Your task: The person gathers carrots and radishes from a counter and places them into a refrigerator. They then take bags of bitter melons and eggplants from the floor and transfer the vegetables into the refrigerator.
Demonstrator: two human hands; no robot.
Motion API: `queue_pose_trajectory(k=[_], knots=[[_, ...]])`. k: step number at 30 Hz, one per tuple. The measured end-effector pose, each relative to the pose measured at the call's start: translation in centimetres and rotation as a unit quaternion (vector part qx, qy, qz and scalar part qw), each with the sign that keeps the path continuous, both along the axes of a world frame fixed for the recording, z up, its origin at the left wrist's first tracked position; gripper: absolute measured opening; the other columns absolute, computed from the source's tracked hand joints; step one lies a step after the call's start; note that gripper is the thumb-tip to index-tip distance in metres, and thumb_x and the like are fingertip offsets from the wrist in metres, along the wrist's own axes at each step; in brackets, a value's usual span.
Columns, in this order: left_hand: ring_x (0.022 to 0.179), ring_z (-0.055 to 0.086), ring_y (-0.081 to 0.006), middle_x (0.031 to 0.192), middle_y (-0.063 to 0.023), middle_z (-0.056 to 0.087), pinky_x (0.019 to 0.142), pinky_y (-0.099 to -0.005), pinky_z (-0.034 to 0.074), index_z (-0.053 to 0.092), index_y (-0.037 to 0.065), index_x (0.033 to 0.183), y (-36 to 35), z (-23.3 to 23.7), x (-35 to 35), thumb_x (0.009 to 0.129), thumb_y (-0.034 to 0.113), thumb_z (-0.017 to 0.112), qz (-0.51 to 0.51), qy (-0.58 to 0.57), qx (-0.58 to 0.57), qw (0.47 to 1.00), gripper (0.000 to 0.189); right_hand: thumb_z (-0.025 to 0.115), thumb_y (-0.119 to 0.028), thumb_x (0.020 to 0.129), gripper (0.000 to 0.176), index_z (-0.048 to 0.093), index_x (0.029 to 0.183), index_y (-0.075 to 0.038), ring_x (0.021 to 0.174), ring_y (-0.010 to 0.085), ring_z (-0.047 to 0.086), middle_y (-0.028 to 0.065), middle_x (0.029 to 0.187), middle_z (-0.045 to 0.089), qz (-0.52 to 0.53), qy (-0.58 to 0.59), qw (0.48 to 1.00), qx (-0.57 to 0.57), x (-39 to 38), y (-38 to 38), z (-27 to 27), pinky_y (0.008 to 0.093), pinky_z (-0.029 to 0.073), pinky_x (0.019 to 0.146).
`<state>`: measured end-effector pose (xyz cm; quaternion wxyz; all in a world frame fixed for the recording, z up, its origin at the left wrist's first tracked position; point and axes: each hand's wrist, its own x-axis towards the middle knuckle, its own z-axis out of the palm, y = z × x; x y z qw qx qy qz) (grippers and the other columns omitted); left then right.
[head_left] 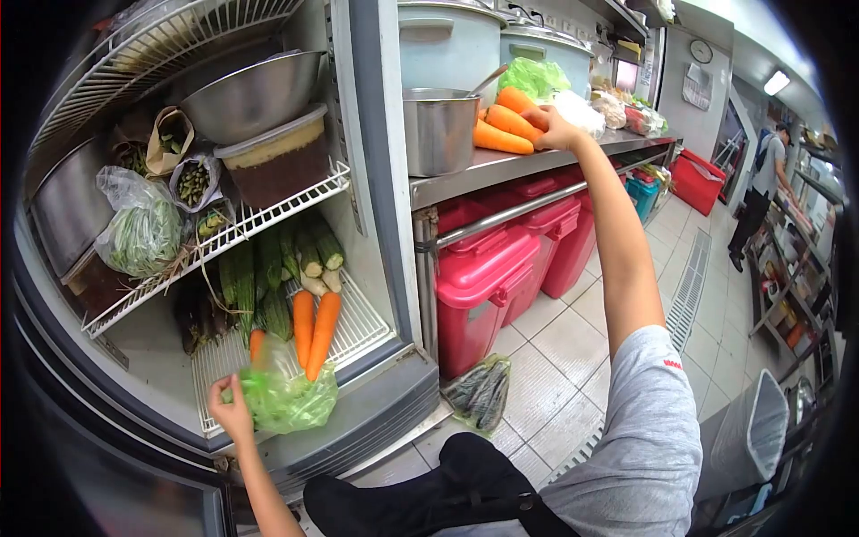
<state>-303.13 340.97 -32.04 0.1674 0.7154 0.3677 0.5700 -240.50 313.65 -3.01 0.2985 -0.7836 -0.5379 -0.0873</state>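
Carrots (324, 331): two on fridge's bottom shelf (360, 315), another partly behind green bag (291, 398); several still-outside carrots (506, 138) piled on steel counter (438, 192). Right hand (562, 132) half-curled over pile, grip unclear. Left hand (231, 410) pinches bag.

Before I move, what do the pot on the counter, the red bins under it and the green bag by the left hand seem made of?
Pot: metal, probably stainless steel, satin; grey wall with soft reflections.
Red bins: likely hard plastic, semi-gloss; moulded-looking lids, soft highlights.
Green bag: thin plastic film, slightly shiny; translucent and crumpled.
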Motion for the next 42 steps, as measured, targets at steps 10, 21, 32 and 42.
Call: queue_pose_trajectory(k=[10, 21, 32, 42], knots=[[0.07, 0.046, -0.0156, 0.071, -0.0051, 0.051, 0.07, -0.0283, 0.04, 0.051, -0.002, 0.076, 0.1, -1.4, 0.4, 0.086, 0.012, 0.06, 0.056, -0.089, 0.022, 0.994, 0.02, 0.078, -0.026, 0.062, 0.042, 0.06, 0.096, -0.009, 0.093, 0.0346, 0.057, 0.0164, 0.103, 0.057, -0.146, -0.227, 0.925, 0.268, -0.6, 1.3, -4.8, 0.04, 0.047, 0.082], [0.07, 0.05, -0.021, 0.076, -0.0084, 0.055, 0.069, -0.0303, 0.041, 0.053, -0.002, 0.075, -3.0, -0.1, 2.1, 0.084, 0.008, 0.061, 0.131, -0.036, 0.101, 0.986, 0.016, 0.061, -0.018, 0.086, 0.054, 0.032, 0.127, 0.004, 0.099, 0.0307, 0.057, 0.0231, 0.114, 0.052, -0.126, 0.007, 0.731, 0.67, -7.1, 4.1, -13.3, 0.0394, 0.045, 0.086], [0.088, 0.057, -0.0224, 0.09, -0.0098, 0.06, 0.082, -0.0315, 0.042, 0.061, 0.001, 0.092, -14.8, 2.3, 18.1, 0.08, 0.008, 0.065, -0.193, -0.138, 0.004, 0.971, 0.015, 0.055, -0.015, 0.09, 0.047, 0.029, 0.124, 0.004, 0.078, 0.0233, 0.058, 0.0173, 0.104, 0.051, -0.098, 0.178, 0.538, 0.818, -18.1, 13.4, -16.1, 0.0282, 0.051, 0.064], [0.073, 0.051, -0.0132, 0.075, -0.006, 0.056, 0.068, -0.0267, 0.041, 0.055, -0.002, 0.077, -16.3, -10.5, 2.3, 0.086, 0.007, 0.057, -0.023, -0.133, -0.106, 0.985, 0.013, 0.049, -0.024, 0.093, 0.029, 0.032, 0.108, -0.006, 0.045, 0.0128, 0.049, 0.008, 0.064, 0.053, -0.044, 0.176, 0.68, 0.71, -22.5, -0.6, -25.7, 0.0224, 0.042, 0.038]])
